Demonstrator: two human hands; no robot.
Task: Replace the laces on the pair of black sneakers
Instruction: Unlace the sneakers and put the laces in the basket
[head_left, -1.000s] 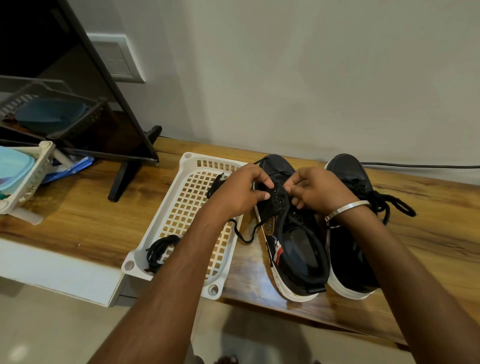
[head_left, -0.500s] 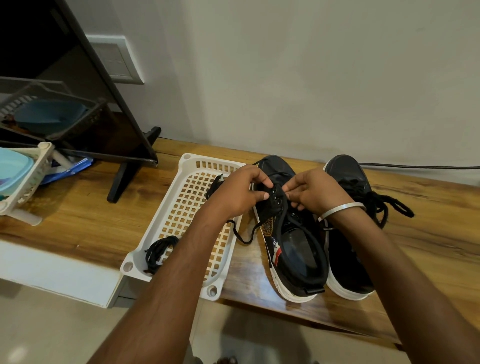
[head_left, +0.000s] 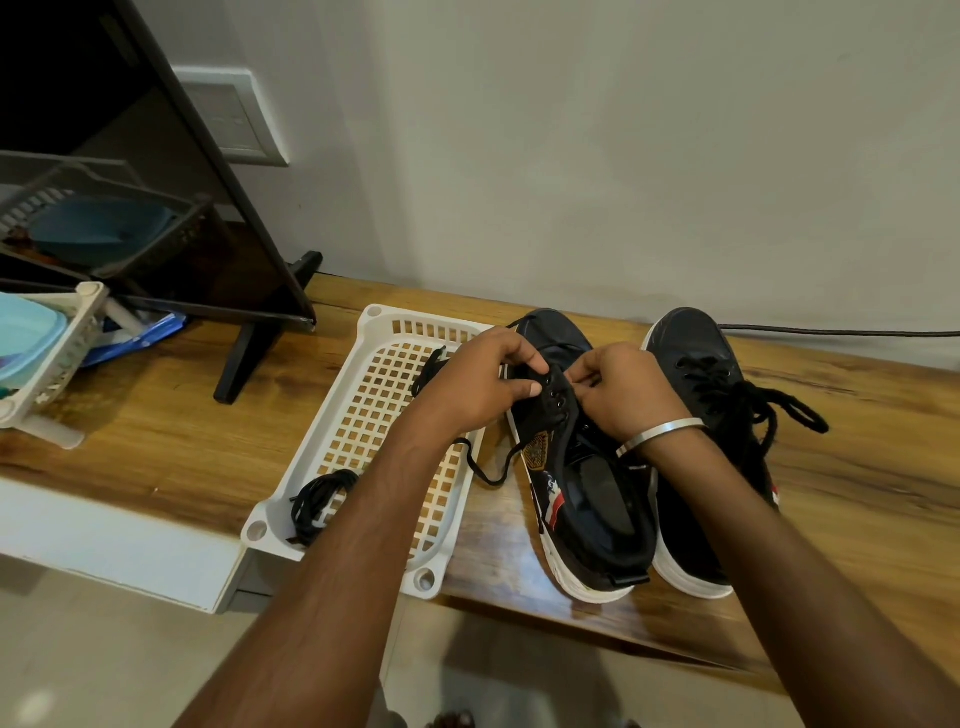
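A coiled black lace (head_left: 319, 501) lay in the white basket (head_left: 363, 415) on the wooden bench (head_left: 156, 431). Beyond, the left hand (head_left: 480, 387) and right hand (head_left: 621, 389) pinched the left sneaker (head_left: 582, 499) at its eyelets, beside the laced right sneaker (head_left: 701, 364).

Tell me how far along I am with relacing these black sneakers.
Roughly halfway, by the look of it. The right sneaker is laced through and tied in a bow. In hand: the left hand grips the left sneaker at its eyelets while the right hand pinches there too; a loose lace trails beside it. Left: finish threading and tie. A bundled lace lies in the white basket.
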